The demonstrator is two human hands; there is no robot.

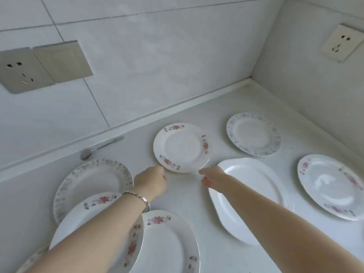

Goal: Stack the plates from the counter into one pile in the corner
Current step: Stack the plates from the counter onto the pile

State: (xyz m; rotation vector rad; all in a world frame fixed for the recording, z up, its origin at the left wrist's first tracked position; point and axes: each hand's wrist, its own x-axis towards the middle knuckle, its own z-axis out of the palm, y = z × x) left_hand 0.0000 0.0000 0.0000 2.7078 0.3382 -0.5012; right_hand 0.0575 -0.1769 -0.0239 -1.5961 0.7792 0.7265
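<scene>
Over on the left wall there's a double socket (23, 69) with a blank switch plate (63, 62) beside it, and a spoon (100, 147) lying along the back ledge of the counter (189, 196). Below that is a grey-leaf plate (92, 180), with a red-flower plate (94, 205) overlapping its near edge. An oval flowered platter (169, 243) sits just right of that one.

The left hand (150, 181), bracelet (137, 197) on the wrist, is up against the near-left rim of the small flowered plate (182, 147) in the middle of the counter. Its fingers are curled in, but tbh I can't tell if they've actually got the rim. The right hand (211, 177) is at the near-right rim of the same plate, with its fingers mostly hidden behind the hand, so no idea on the grip there either. The plate looks flat on the counter, a good way from the corner.

The right forearm crosses a plain white oval platter (256, 184). Behind that, a blue-patterned plate (254, 133) lies closest to the corner. Far right there's another flowered plate (331, 186), and a socket (342, 43) up on the side wall.
</scene>
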